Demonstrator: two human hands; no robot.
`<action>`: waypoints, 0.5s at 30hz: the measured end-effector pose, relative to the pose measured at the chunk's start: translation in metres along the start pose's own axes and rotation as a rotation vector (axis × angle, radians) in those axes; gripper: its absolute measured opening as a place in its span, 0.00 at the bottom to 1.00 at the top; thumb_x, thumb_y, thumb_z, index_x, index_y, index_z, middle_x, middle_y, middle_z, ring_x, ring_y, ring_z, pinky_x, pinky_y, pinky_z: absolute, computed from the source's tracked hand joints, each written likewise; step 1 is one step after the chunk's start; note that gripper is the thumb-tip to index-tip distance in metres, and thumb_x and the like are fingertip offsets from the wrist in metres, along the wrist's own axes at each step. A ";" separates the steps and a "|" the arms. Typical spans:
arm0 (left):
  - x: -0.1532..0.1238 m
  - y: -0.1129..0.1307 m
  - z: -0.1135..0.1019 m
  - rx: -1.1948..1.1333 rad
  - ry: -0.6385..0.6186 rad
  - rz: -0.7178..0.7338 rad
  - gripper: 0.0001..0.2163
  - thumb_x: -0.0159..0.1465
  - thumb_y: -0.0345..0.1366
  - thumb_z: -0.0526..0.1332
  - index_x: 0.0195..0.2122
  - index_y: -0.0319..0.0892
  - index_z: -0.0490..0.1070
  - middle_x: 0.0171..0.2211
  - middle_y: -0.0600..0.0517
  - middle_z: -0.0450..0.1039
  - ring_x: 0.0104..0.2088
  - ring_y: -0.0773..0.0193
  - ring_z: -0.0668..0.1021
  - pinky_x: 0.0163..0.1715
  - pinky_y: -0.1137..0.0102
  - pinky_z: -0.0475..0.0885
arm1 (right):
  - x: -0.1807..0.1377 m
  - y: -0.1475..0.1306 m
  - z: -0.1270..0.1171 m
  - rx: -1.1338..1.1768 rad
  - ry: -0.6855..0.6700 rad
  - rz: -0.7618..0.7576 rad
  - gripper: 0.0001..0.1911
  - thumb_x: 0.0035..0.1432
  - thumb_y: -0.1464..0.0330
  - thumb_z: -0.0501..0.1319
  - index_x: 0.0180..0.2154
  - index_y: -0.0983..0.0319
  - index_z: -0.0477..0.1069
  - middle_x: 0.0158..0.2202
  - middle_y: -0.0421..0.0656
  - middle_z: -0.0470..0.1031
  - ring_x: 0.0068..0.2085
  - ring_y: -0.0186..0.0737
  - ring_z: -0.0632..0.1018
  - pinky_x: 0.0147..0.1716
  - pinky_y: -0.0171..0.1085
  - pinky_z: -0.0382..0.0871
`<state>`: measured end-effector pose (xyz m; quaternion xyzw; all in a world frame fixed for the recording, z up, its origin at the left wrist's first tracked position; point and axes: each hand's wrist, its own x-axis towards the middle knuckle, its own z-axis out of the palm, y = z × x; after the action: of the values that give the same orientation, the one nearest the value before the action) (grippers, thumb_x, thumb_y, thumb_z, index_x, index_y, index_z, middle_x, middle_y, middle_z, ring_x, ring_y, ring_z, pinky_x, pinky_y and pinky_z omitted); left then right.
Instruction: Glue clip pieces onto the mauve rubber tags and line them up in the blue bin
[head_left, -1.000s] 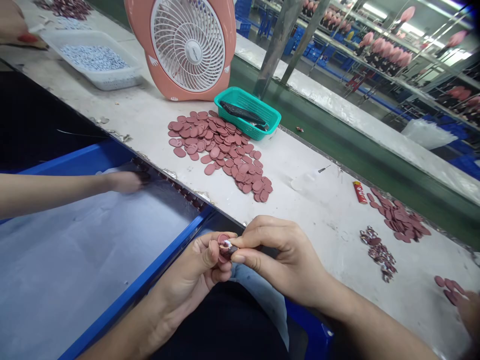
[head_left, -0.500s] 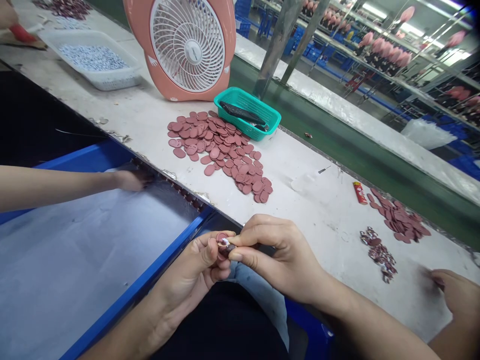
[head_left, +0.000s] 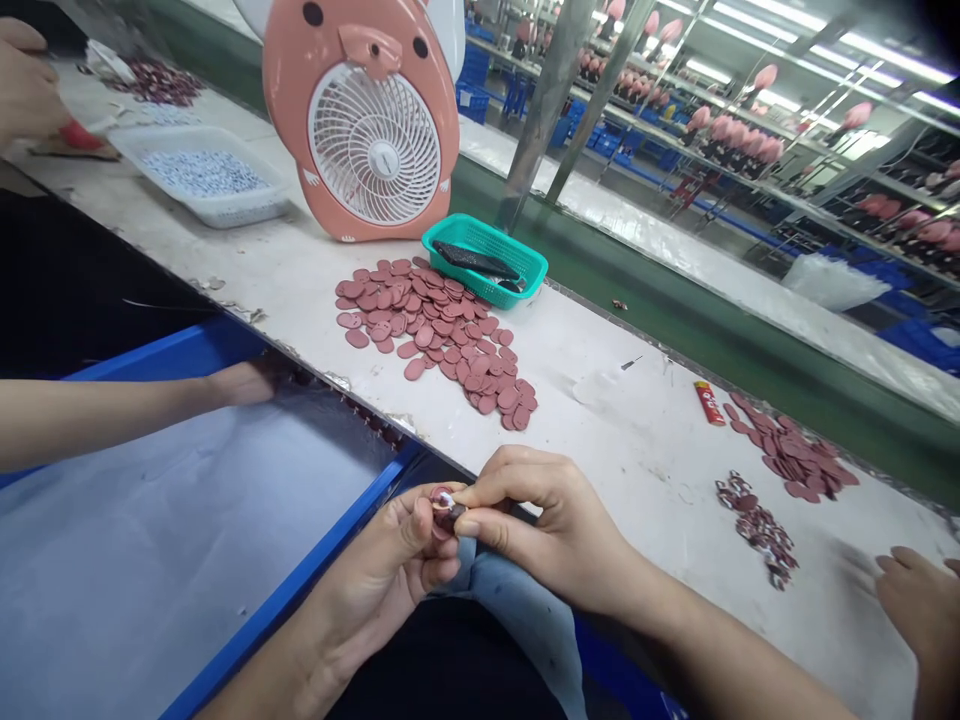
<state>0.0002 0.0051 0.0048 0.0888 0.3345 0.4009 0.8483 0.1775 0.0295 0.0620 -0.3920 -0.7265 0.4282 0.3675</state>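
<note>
**A small pink disc (head_left: 442, 498) in a tight pinch**

The person's left hand (head_left: 375, 562) and right hand (head_left: 547, 530) meet just past the near edge of the table (head_left: 637, 440). Both grips are pressed shut on the small pink disc. The right thumb and finger pinch it from one side, and the left fingers (head_left: 416, 525) hold it from the other. A dark bit (head_left: 453, 517) sits against the disc, but it is too small to tell what it is.

Under the hands lies a piece of blue jeans cloth (head_left: 517, 610). Farther up the table are a big pile of pink ovals (head_left: 427, 340) and a teal basket (head_left: 484, 258). A pink pig fan (head_left: 367, 130) and a white tray of tiny pale bits (head_left: 202, 175) stand past them. To the right are a red tube (head_left: 709, 403), more pink ovals (head_left: 795, 460), and a speckled heap (head_left: 754, 530). Other people's hands show at the left (head_left: 247, 383), the right edge (head_left: 919, 600), and the top left corner (head_left: 26, 85).
</note>
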 end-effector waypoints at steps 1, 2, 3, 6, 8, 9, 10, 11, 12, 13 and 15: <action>0.001 0.001 0.000 0.012 -0.015 0.001 0.21 0.44 0.48 0.79 0.34 0.41 0.82 0.24 0.56 0.75 0.23 0.74 0.75 0.25 0.82 0.77 | 0.000 0.000 -0.001 -0.001 0.003 -0.001 0.02 0.59 0.70 0.70 0.35 0.62 0.82 0.29 0.41 0.78 0.30 0.32 0.78 0.30 0.29 0.72; 0.003 0.003 0.000 0.025 -0.038 0.002 0.20 0.45 0.49 0.79 0.34 0.40 0.82 0.25 0.55 0.75 0.24 0.73 0.76 0.24 0.81 0.77 | 0.001 0.000 -0.002 -0.010 0.007 -0.007 0.03 0.60 0.69 0.69 0.36 0.62 0.82 0.28 0.41 0.78 0.30 0.32 0.78 0.29 0.29 0.72; 0.004 0.005 -0.001 0.038 -0.065 0.003 0.21 0.46 0.50 0.78 0.34 0.40 0.82 0.27 0.54 0.76 0.26 0.72 0.77 0.23 0.81 0.77 | 0.001 0.000 -0.003 -0.027 0.015 -0.016 0.03 0.60 0.69 0.69 0.37 0.61 0.82 0.28 0.41 0.78 0.30 0.32 0.78 0.29 0.29 0.72; 0.005 0.009 -0.002 0.101 -0.065 0.034 0.25 0.45 0.54 0.77 0.37 0.40 0.81 0.34 0.49 0.78 0.31 0.66 0.79 0.21 0.78 0.77 | 0.002 0.004 -0.002 -0.163 0.097 -0.086 0.04 0.62 0.68 0.67 0.39 0.60 0.81 0.29 0.41 0.78 0.29 0.33 0.77 0.29 0.31 0.72; 0.005 0.011 0.000 0.161 0.063 0.141 0.25 0.45 0.52 0.78 0.39 0.42 0.80 0.35 0.50 0.78 0.30 0.66 0.78 0.20 0.77 0.76 | 0.003 0.010 0.000 -0.332 0.205 -0.201 0.05 0.64 0.68 0.65 0.40 0.61 0.79 0.30 0.42 0.78 0.30 0.34 0.77 0.29 0.33 0.73; 0.006 0.011 0.003 0.196 0.145 0.221 0.23 0.46 0.49 0.79 0.39 0.42 0.79 0.33 0.52 0.77 0.28 0.67 0.77 0.20 0.77 0.76 | 0.003 0.012 0.001 -0.437 0.260 -0.275 0.05 0.64 0.69 0.64 0.41 0.61 0.79 0.31 0.43 0.79 0.30 0.36 0.77 0.30 0.35 0.74; 0.006 0.011 0.006 0.228 0.217 0.306 0.21 0.46 0.46 0.79 0.37 0.43 0.79 0.30 0.54 0.76 0.26 0.68 0.75 0.19 0.77 0.74 | 0.004 0.015 0.002 -0.550 0.304 -0.355 0.06 0.65 0.70 0.64 0.42 0.62 0.78 0.31 0.44 0.79 0.31 0.37 0.77 0.29 0.36 0.74; 0.007 0.010 0.009 0.256 0.270 0.384 0.19 0.46 0.44 0.80 0.34 0.42 0.78 0.27 0.55 0.74 0.25 0.68 0.74 0.18 0.78 0.73 | 0.005 0.018 0.003 -0.662 0.334 -0.437 0.07 0.65 0.71 0.63 0.44 0.62 0.76 0.31 0.45 0.79 0.30 0.38 0.77 0.29 0.37 0.74; 0.008 0.010 0.013 0.282 0.297 0.447 0.18 0.46 0.43 0.80 0.32 0.42 0.78 0.25 0.56 0.73 0.24 0.68 0.73 0.17 0.78 0.72 | 0.006 0.020 0.003 -0.766 0.355 -0.515 0.09 0.65 0.72 0.62 0.47 0.63 0.75 0.31 0.46 0.79 0.30 0.39 0.76 0.28 0.38 0.73; 0.010 0.009 0.017 0.303 0.307 0.497 0.18 0.45 0.43 0.80 0.31 0.42 0.78 0.25 0.56 0.73 0.24 0.67 0.73 0.17 0.78 0.71 | 0.007 0.022 0.004 -0.855 0.363 -0.582 0.11 0.65 0.72 0.62 0.49 0.65 0.73 0.29 0.46 0.78 0.28 0.40 0.75 0.26 0.38 0.72; 0.013 0.009 0.023 0.336 0.298 0.557 0.18 0.43 0.42 0.81 0.30 0.42 0.79 0.25 0.55 0.75 0.25 0.66 0.74 0.17 0.78 0.70 | 0.010 0.026 0.004 -0.968 0.364 -0.675 0.13 0.65 0.73 0.61 0.52 0.68 0.71 0.28 0.45 0.78 0.26 0.40 0.74 0.22 0.39 0.69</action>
<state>0.0152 0.0239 0.0196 0.2554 0.4789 0.5645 0.6219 0.1767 0.0455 0.0388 -0.3297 -0.8480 -0.1640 0.3813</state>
